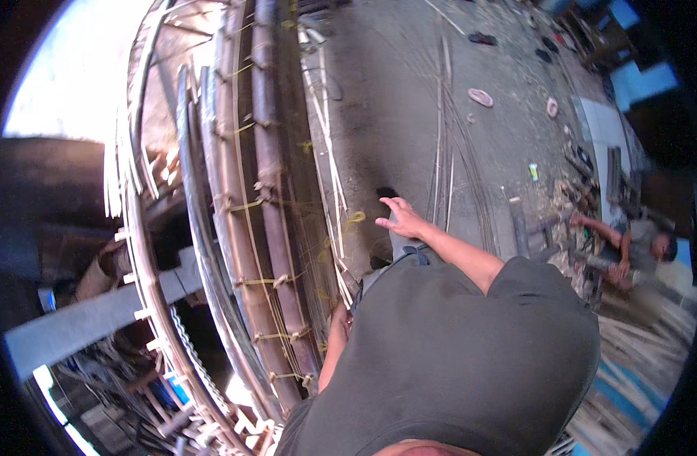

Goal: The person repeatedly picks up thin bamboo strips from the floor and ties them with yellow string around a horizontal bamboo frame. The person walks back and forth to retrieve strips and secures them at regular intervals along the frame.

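My right hand is held out over the ground in front of me, fingers apart and nothing in it. Low at my left side, my left hand is partly covered by my dark shirt. Its fingers are too hidden to read. Thin pale strips run along the ground and end close by this hand; whether it grips them I cannot tell. Left of it stretch long brown bamboo poles, tied at intervals with yellow cord.
More long poles and a curved rail with short pegs lie farther left. Thin rods rest on the grey ground ahead. Pink slippers lie beyond. At the right, another person sits low among wood pieces.
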Motion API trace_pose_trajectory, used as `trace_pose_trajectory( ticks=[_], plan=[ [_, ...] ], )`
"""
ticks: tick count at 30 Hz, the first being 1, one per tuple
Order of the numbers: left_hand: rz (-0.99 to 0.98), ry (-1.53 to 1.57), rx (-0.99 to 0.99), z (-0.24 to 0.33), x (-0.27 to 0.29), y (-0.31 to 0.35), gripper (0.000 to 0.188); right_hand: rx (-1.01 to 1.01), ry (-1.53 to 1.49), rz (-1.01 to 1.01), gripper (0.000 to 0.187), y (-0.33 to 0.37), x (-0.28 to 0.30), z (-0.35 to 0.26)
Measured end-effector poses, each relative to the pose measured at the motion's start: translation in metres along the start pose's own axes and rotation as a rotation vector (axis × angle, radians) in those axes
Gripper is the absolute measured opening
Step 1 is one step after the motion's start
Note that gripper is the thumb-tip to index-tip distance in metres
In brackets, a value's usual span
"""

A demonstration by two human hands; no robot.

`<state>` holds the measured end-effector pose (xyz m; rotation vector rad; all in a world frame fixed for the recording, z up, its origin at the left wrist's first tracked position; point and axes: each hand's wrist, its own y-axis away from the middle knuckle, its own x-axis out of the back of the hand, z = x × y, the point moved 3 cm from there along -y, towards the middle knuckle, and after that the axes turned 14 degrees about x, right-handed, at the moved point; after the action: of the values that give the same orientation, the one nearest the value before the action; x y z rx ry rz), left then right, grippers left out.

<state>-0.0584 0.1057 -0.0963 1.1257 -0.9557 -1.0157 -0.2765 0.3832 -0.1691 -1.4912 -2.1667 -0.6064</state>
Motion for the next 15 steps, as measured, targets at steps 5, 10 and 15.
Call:
trace_pose_trajectory(
  ticks=[5,10,15],
  plan=[
    [-0.125,-0.33,0.138,0.056,-0.052,-0.062,0.061,-0.498,-0.152,0.282,0.049,0.016,0.07,0.129],
    [0.109,-0.794,0.052,0.17,-0.121,-0.19,0.059,-0.753,-0.248,0.367,0.04,0.005,0.152,0.278],
    [0.001,-0.954,-0.174,0.28,-0.293,-0.257,0.048,-0.849,-0.159,0.408,0.039,-0.076,0.223,0.445]
  ],
)
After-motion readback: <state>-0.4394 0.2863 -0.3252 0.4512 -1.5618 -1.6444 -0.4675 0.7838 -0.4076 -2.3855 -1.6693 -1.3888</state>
